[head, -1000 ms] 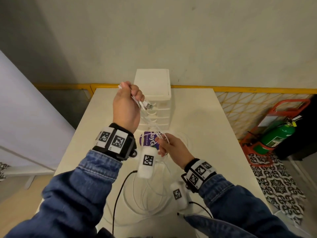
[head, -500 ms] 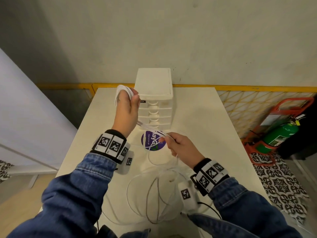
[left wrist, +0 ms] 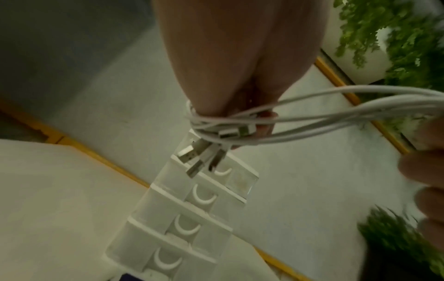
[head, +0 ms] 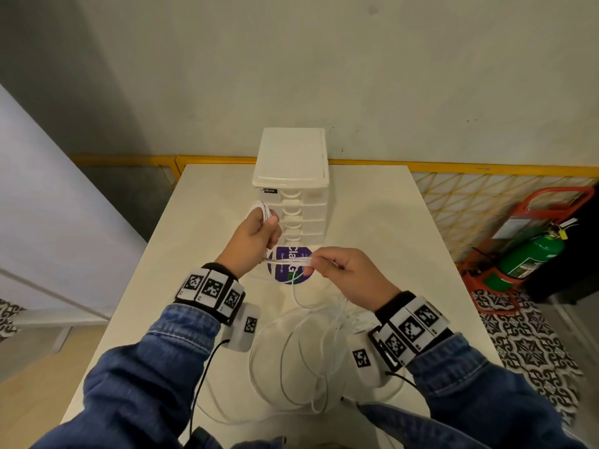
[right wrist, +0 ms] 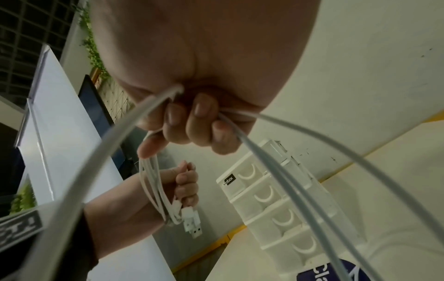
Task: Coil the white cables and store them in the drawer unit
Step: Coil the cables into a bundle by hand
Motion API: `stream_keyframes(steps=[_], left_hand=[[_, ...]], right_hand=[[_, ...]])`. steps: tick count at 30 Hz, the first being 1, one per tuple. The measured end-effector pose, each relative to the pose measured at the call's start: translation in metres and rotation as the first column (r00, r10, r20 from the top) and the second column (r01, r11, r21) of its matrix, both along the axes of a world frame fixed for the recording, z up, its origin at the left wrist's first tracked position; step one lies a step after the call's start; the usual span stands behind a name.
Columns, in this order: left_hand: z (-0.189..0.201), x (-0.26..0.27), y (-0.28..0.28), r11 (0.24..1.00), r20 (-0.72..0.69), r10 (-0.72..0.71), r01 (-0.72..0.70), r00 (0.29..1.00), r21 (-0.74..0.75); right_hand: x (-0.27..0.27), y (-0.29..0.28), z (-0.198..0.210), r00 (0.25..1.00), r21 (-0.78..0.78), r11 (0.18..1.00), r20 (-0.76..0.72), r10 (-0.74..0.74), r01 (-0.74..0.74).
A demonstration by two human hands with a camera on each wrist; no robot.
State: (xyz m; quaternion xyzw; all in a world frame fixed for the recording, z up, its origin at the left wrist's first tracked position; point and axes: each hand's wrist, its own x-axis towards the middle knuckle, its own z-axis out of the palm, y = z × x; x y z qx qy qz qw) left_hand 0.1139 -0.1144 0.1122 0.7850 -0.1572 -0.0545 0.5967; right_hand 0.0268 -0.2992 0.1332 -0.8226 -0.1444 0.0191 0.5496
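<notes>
My left hand (head: 256, 234) grips a bundle of white cables (head: 263, 211) wound around its fingers, just in front of the white drawer unit (head: 291, 176). In the left wrist view the cables (left wrist: 240, 125) wrap the fingers, and their USB plugs (left wrist: 192, 154) hang below. My right hand (head: 340, 270) pinches the same cables a short way to the right, and the strands (head: 288, 260) run taut between both hands. The right wrist view shows the cables (right wrist: 153, 171) passing through curled fingers (right wrist: 199, 121) toward the left hand (right wrist: 177, 188). All drawers (right wrist: 271, 197) look closed.
Loose white cable loops (head: 298, 367) lie on the white table (head: 372, 215) near its front edge. A round purple sticker (head: 291, 264) sits under the hands. A green fire extinguisher (head: 531, 257) on a red stand is on the floor at right.
My left hand has come down and nearer, with more cable wound on it. My right hand has risen and moved left toward it, shortening the stretch between them.
</notes>
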Motion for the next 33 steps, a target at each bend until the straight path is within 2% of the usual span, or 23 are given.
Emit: stream_keyframes(steps=[4, 8, 12, 19, 23, 25, 27, 30, 33], left_hand=[[0.003, -0.009, -0.005, 0.982, -0.061, -0.156, 0.162, 0.986, 0.095], [0.0, -0.014, -0.006, 0.976, -0.165, -0.198, 0.211, 0.966, 0.059], [0.002, -0.025, -0.011, 0.964, -0.248, -0.267, 0.259, 0.931, -0.065], [0.01, -0.035, -0.018, 0.945, -0.304, -0.307, 0.25, 0.902, -0.212], [0.015, -0.039, -0.025, 0.866, -0.41, -0.456, 0.287, 0.79, -0.411], [0.016, -0.04, -0.029, 0.842, -0.432, -0.497, 0.297, 0.753, -0.451], [0.019, -0.043, -0.032, 0.815, -0.409, -0.532, 0.318, 0.741, -0.485], [0.025, -0.047, -0.036, 0.778, -0.378, -0.538, 0.271, 0.754, -0.567], [0.034, -0.045, -0.038, 0.701, -0.347, -0.562, 0.209, 0.751, -0.682]], right_hand=[[0.006, 0.001, 0.001, 0.996, 0.053, 0.997, 0.062, -0.062, 0.059], [0.01, 0.0, 0.004, 0.993, 0.056, 0.997, 0.094, -0.066, 0.061], [0.012, -0.001, 0.004, 0.983, 0.075, 0.991, 0.134, -0.121, 0.112], [0.017, -0.002, 0.005, 0.969, 0.05, 0.984, 0.167, -0.18, 0.174], [0.026, -0.007, -0.002, 0.95, 0.087, 0.968, 0.188, -0.248, 0.235], [0.028, -0.01, -0.003, 0.948, 0.106, 0.968, 0.202, -0.245, 0.228], [0.029, -0.01, -0.004, 0.948, 0.087, 0.975, 0.233, -0.218, 0.203], [0.031, -0.01, -0.013, 0.949, 0.019, 0.982, 0.256, -0.185, 0.186], [0.031, -0.009, -0.033, 0.966, -0.114, 0.973, 0.19, -0.176, 0.2]])
